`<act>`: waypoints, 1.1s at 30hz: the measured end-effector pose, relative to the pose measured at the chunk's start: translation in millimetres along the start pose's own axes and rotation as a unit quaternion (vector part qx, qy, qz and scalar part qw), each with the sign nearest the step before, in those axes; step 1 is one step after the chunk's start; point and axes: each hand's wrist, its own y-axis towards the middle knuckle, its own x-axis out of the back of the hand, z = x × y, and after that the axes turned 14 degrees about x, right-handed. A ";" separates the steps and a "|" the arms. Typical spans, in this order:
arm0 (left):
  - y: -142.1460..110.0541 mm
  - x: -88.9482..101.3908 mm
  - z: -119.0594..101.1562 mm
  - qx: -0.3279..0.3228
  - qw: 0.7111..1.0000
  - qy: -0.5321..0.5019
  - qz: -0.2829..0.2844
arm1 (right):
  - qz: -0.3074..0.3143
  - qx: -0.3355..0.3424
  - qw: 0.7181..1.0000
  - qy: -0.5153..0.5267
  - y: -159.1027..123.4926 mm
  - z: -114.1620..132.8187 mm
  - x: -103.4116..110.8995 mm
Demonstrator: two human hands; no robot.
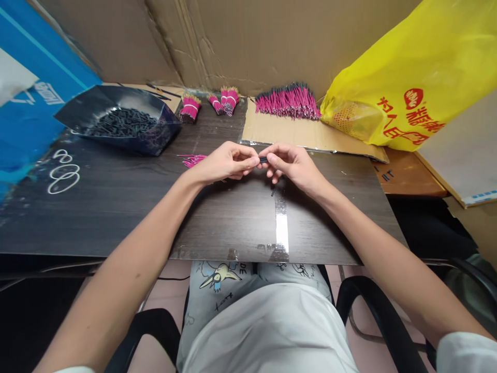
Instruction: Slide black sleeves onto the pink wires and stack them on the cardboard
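Observation:
Short black tubes (263,159) show between my two hands, above the middle of the table. My left hand (234,161) is closed in a pinch at their left end; whether it also holds a wire is hidden. Thumb and fingers of my right hand (290,161) pinch the other end. Just below my right hand is a loose black piece (274,191). Beside my left hand, partly covered by it, lies a small bunch of pink wires (193,160) on the dark tabletop (233,217).
A dark open bag (157,137) of black tubes stands left. White rings (64,178) lie near it. Banded pink wire bundles (190,108) sit at the back. Black-tipped pink wires (287,101) rest on cardboard (306,135), beside a yellow bag (388,77).

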 end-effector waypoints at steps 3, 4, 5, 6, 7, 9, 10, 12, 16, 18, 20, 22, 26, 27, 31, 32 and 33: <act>-0.2 -0.5 -0.2 0.004 1.000 -0.014 0.005 | 0.002 0.003 1.000 -0.014 0.3 -1.7 -0.3; 0.1 -0.5 -0.2 -0.001 1.000 -0.015 0.005 | 0.002 0.000 1.000 -0.013 0.4 -1.7 -0.6; 1.0 -0.4 0.0 -0.011 1.000 -0.014 0.002 | -0.003 0.000 1.000 -0.007 0.6 -1.6 -1.2; 2.3 -0.5 0.6 -0.027 1.000 -0.013 -0.005 | -0.014 0.002 1.000 0.000 0.7 -1.5 -2.3; 4.1 -0.8 1.4 -0.048 0.999 -0.011 -0.018 | -0.027 0.004 1.000 0.008 0.8 -1.7 -3.9; 8.7 -2.8 3.9 -0.102 0.993 -0.020 -0.054 | -0.055 0.010 0.998 0.014 0.8 -2.6 -8.7; 11.0 -4.7 5.1 -0.127 0.989 -0.036 -0.073 | -0.065 0.010 0.998 0.010 0.7 -3.3 -11.8; 14.9 -10.6 6.5 -0.161 0.978 -0.099 -0.086 | -0.075 0.014 0.997 -0.005 0.5 -4.7 -18.6; 17.0 -25.7 5.3 -0.127 0.967 -0.219 -0.010 | -0.089 0.036 0.995 -0.018 0.7 -5.6 -28.5; 17.1 -31.2 5.6 -0.118 0.960 -0.255 0.012 | -0.101 0.045 0.993 -0.032 1.2 -5.3 -30.0; 18.1 -34.5 7.6 -0.117 0.952 -0.282 0.019 | -0.107 0.040 0.992 -0.048 1.4 -4.5 -30.4; 19.6 -35.9 9.8 -0.114 0.949 -0.292 0.024 | -0.106 0.038 0.992 -0.062 1.2 -3.0 -30.6; 18.1 -31.0 5.0 -0.138 0.966 -0.216 -0.030 | -0.093 0.042 0.991 -0.090 4.9 2.4 -24.2; 15.9 -26.7 1.8 -0.155 0.969 -0.178 -0.074 | -0.094 0.041 0.990 -0.101 9.2 3.6 -19.0; 3.0 4.1 -7.2 -0.212 0.918 0.002 -0.334 | -0.100 0.011 0.961 -0.257 53.6 4.2 16.1; 0.0 13.6 -6.5 -0.215 0.895 0.039 -0.388 | -0.102 -0.008 0.930 -0.354 71.3 2.8 25.7; -2.3 22.7 -4.4 -0.214 0.873 0.065 -0.434 | -0.092 -0.040 0.878 -0.468 90.7 0.9 34.3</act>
